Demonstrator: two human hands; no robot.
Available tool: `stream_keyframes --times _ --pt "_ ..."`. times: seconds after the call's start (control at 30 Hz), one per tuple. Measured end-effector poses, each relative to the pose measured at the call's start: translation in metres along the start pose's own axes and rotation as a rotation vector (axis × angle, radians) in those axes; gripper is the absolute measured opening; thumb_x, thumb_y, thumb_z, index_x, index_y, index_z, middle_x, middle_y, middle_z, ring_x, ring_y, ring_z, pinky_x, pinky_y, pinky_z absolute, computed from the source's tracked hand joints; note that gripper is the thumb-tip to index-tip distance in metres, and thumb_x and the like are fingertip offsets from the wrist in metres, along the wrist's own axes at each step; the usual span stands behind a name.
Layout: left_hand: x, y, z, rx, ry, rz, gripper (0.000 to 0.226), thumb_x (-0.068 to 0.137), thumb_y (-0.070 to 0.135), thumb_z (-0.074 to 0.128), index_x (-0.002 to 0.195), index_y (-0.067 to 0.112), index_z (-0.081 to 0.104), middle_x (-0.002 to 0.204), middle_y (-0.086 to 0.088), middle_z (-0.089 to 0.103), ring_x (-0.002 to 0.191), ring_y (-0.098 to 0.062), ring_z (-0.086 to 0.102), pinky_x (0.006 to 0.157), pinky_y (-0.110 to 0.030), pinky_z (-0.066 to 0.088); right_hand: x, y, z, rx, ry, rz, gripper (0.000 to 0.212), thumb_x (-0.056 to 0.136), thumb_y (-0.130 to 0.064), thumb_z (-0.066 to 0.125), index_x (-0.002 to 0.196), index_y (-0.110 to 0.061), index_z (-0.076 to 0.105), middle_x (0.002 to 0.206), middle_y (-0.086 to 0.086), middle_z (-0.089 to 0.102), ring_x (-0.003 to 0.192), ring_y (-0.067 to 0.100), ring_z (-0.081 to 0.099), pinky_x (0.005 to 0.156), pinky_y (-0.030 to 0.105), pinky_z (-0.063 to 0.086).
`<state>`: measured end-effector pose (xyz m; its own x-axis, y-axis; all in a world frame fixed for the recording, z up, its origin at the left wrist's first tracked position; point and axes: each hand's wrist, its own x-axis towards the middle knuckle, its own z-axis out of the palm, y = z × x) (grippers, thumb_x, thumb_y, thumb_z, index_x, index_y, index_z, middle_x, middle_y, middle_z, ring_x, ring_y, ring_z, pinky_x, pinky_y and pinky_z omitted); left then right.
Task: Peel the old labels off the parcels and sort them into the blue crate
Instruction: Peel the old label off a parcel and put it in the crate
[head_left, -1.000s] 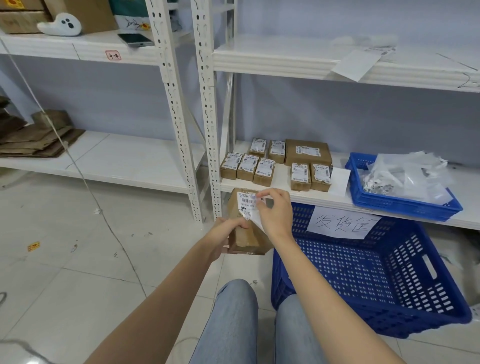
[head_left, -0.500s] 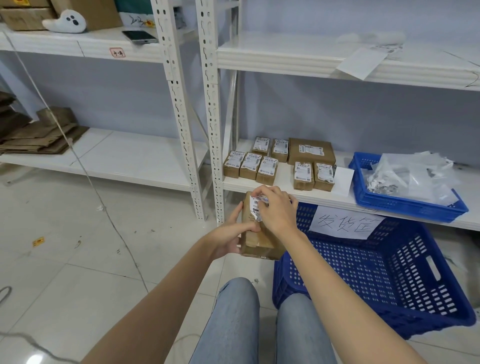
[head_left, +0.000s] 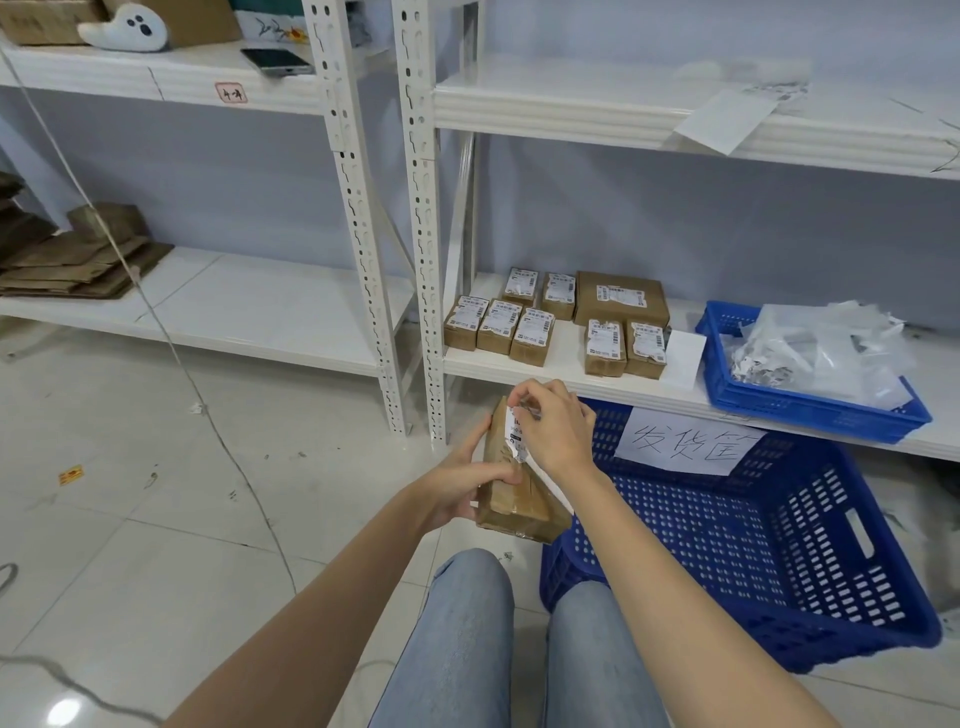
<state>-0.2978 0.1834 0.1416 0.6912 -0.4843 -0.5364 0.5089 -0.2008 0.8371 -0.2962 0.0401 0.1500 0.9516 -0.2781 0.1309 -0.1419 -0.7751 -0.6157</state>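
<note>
- Altogether eight labelled parcels (head_left: 532, 335) sit on the lower shelf (head_left: 566, 376): seven small, one larger.
- One more parcel (head_left: 511, 493) is gripped by the left hand (head_left: 462, 480) above the floor, beside the blue crate (head_left: 779, 545).
- Right hand (head_left: 553, 428) pinches its white label (head_left: 517, 434), partly lifted.
- Crate interior shows no parcels; a handwritten sign (head_left: 685, 441) hangs on its rim.
- One smaller blue tray (head_left: 810, 402) holds crumpled peeled paper.

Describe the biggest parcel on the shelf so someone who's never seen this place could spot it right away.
Find the low white shelf above the big blue crate on the floor. Brown parcels sit in a cluster on it, left of a small blue tray. The biggest parcel lies at the back, wide and flat, while the others are small narrow boxes.
</note>
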Motion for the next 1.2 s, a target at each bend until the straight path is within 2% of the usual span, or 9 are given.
stream_keyframes --times 0.07,0.23,0.37,0.53,0.63,0.8,0.93,1.07,1.2 --pt "0.001 -0.004 0.0 0.006 -0.003 -0.019 0.098 0.074 0.01 0.077 0.147 0.049 0.026 0.117 -0.015 0.069 0.1 -0.03 0.066 0.092 -0.059 0.052 -0.002 0.003 0.001 0.004 -0.01 0.007 0.01 0.096 -0.025 0.055 0.098 -0.031 0.063 0.109 -0.007 0.055 0.109 0.015 0.051 0.101 0.036 0.024" --pt "-0.001 -0.01 0.002 -0.008 -0.015 -0.04 0.105 0.067 0.015 0.079 0.149 0.05 0.023 0.118 -0.015 0.069 0.099 -0.033 0.06 0.093 -0.061 0.05 -0.004 0.008 0.004 0.048 -0.088 0.025 0.01 0.096 -0.023 0.055 0.092 -0.031 0.06 0.111 -0.005 0.054 0.112 0.018 0.052 0.1 0.038 0.029" --pt "-0.002 -0.011 0.0 -0.039 -0.023 -0.026 0.092 0.081 0.008 0.074 0.148 0.049 0.025 0.119 -0.01 0.069 0.105 -0.031 0.069 0.09 -0.056 0.054 -0.004 0.004 0.001 0.112 -0.073 -0.011 0.018 0.094 -0.018 0.058 0.091 -0.036 0.057 0.108 -0.009 0.056 0.106 0.016 0.056 0.1 0.047 0.039" --pt "-0.003 -0.007 -0.001 -0.03 -0.016 -0.03 0.087 0.085 0.008 0.07 0.148 0.048 0.025 0.117 -0.009 0.069 0.11 -0.033 0.067 0.092 -0.053 0.054 -0.007 0.0 0.0 0.257 0.004 -0.031 0.017 0.091 -0.013 0.064 0.084 -0.028 0.065 0.103 -0.006 0.063 0.098 0.012 0.063 0.09 0.031 0.049" --pt "-0.004 -0.006 -0.002 -0.012 -0.004 -0.03 0.087 0.085 0.008 0.069 0.149 0.048 0.025 0.115 -0.009 0.069 0.11 -0.033 0.066 0.09 -0.05 0.055 -0.007 0.0 -0.001 0.224 -0.002 -0.04 0.011 0.092 -0.015 0.063 0.086 -0.024 0.065 0.105 -0.004 0.062 0.096 0.013 0.062 0.081 0.024 0.047" --pt "-0.004 -0.008 0.001 -0.045 0.013 -0.018 0.083 0.086 0.008 0.067 0.148 0.046 0.027 0.112 -0.006 0.07 0.099 -0.027 0.069 0.077 -0.041 0.06 -0.008 -0.001 0.001 0.06 -0.055 -0.089 0.009 0.098 -0.017 0.052 0.095 -0.021 0.059 0.108 -0.002 0.055 0.09 0.019 0.061 0.08 0.033 0.049" --pt "-0.003 -0.013 0.001 -0.106 0.002 -0.018 0.088 0.076 0.013 0.07 0.149 0.043 0.031 0.112 -0.007 0.073 0.105 -0.029 0.069 0.084 -0.046 0.059 -0.01 0.002 0.0 0.063 -0.095 -0.116 0.012 0.1 -0.011 0.045 0.093 -0.018 0.052 0.104 0.001 0.054 0.084 0.02 0.056 0.069 0.03 0.042" --pt "-0.002 -0.015 0.001 -0.105 0.008 -0.025 0.079 0.085 0.01 0.065 0.149 0.042 0.031 0.113 -0.007 0.071 0.098 -0.024 0.07 0.079 -0.043 0.06 -0.011 0.005 -0.004 0.088 -0.132 -0.132 0.015 0.099 -0.006 0.042 0.091 -0.016 0.049 0.097 0.002 0.054 0.075 0.013 0.049 0.061 0.022 0.038" --pt "-0.004 -0.015 0.002 -0.056 0.028 -0.046 0.082 0.085 0.008 0.064 0.149 0.045 0.029 0.117 -0.008 0.068 0.098 -0.026 0.069 0.078 -0.042 0.06 -0.006 0.005 -0.007 0.295 -0.116 0.058 0.016 0.098 -0.003 0.043 0.093 -0.016 0.05 0.092 0.009 0.064 0.073 0.02 0.053 0.058 0.024 0.04"
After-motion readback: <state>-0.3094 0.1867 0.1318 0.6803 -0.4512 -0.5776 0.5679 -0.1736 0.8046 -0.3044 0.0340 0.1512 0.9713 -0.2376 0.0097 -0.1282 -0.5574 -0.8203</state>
